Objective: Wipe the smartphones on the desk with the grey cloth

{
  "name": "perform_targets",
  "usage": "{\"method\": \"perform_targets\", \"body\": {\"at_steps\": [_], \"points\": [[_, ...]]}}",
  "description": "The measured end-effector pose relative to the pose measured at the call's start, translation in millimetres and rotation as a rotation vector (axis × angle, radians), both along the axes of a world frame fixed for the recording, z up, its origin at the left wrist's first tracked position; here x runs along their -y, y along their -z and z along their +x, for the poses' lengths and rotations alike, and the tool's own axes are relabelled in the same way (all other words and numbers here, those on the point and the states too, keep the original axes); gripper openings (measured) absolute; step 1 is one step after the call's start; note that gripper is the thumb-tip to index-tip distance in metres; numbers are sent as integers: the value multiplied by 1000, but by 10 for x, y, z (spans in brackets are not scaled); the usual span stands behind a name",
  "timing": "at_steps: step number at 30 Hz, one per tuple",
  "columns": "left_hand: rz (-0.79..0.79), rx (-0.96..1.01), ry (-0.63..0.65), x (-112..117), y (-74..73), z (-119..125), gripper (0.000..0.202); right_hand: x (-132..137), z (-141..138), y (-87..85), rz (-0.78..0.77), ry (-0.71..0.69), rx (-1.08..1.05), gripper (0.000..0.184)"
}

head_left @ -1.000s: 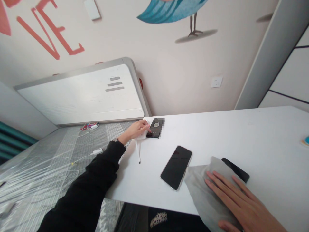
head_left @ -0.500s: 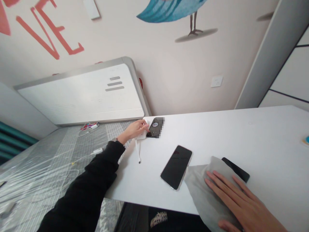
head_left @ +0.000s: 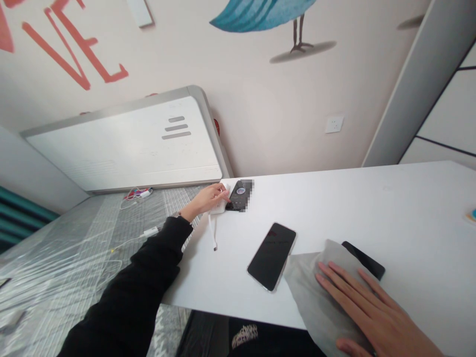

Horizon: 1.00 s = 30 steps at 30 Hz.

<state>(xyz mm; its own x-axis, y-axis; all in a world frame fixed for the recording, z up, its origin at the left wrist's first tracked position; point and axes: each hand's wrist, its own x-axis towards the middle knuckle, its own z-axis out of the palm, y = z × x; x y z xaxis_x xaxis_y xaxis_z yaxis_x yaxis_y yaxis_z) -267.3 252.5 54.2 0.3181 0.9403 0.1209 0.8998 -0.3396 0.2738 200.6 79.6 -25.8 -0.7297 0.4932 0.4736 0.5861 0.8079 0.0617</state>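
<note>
My left hand (head_left: 211, 197) reaches to the back left of the table, over a white block-like device (head_left: 217, 208). Its fingers are loosely bent and apart, with the tips by the lower left of a lit smartphone (head_left: 239, 196); whether they touch its screen I cannot tell. A short white cable (head_left: 212, 232) trails from the white device. Flat on a grey cloth (head_left: 310, 277), my right hand (head_left: 366, 302) has its fingers stretched out. Part of a black phone-like object (head_left: 366, 260) shows from beneath the cloth. Between my hands lies a dark-screened smartphone (head_left: 272, 256) in a clear case.
The white table (head_left: 342, 208) stands against the wall. Left of it is a plastic-covered bed (head_left: 89, 243) with a white headboard (head_left: 130, 148) and several cables. A wall socket (head_left: 334, 124) sits above the table. A small blue-topped object (head_left: 473, 215) is at the right edge.
</note>
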Motion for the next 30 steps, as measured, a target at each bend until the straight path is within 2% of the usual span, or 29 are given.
{"method": "perform_targets", "body": {"at_steps": [8,11,14,24,30], "points": [[17,96,24,128,-133,149,64,9,14,45,-19,15,7,91],[-34,100,70,148,-112,210,59,11,24,57,-37,20,5,90],[-67,102,65,141,-79,240,55,13,21,52,-25,18,9,91],[-68,7,152,99,-17,242,60,16,4,34,-49,10,-19,91],[-15,20,83,102,-97,247,62,19,13,47,-72,6,-38,90]]}}
